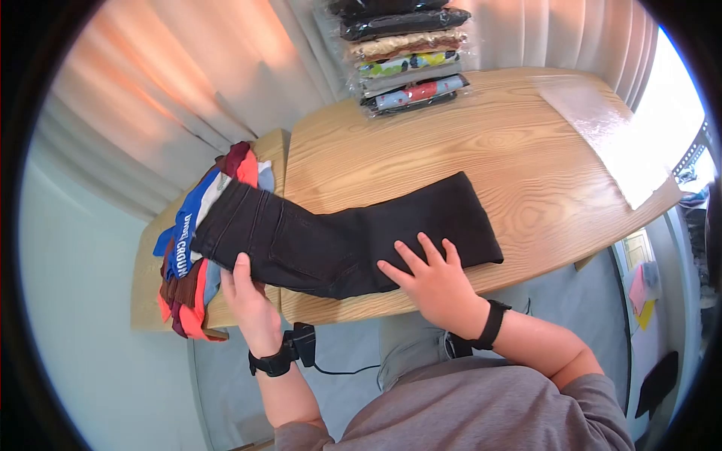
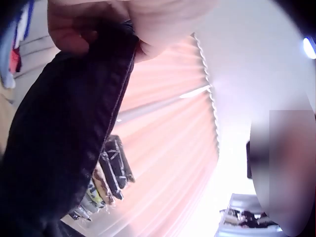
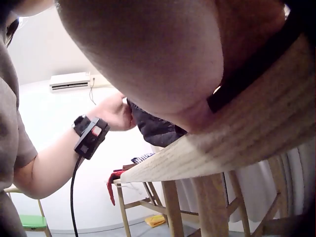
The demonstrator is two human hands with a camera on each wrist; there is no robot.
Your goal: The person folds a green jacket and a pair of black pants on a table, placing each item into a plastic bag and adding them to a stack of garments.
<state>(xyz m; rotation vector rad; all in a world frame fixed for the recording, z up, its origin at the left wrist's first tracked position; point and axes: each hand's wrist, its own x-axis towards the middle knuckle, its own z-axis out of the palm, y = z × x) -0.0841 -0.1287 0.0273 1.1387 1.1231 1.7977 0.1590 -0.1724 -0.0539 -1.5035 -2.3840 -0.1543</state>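
Observation:
Black trousers (image 1: 316,240), doubled lengthwise, lie across the wooden table, with their waist end to the left. My left hand (image 1: 252,308) grips the near edge close to the waist, and in the left wrist view its fingers curl over the raised dark cloth (image 2: 59,133). Spread and nearly straight, the fingers of my right hand (image 1: 440,293) press on the leg part toward the hem. In the right wrist view the waist end (image 3: 153,127) shows lifted over the table edge.
Behind the waist end is a heap of clothes (image 1: 197,225), red, blue and maroon, on the left table part. Bagged folded garments (image 1: 410,64) are stacked at the back. A clear plastic sheet (image 1: 594,128) lies on the table's right side (image 1: 526,158).

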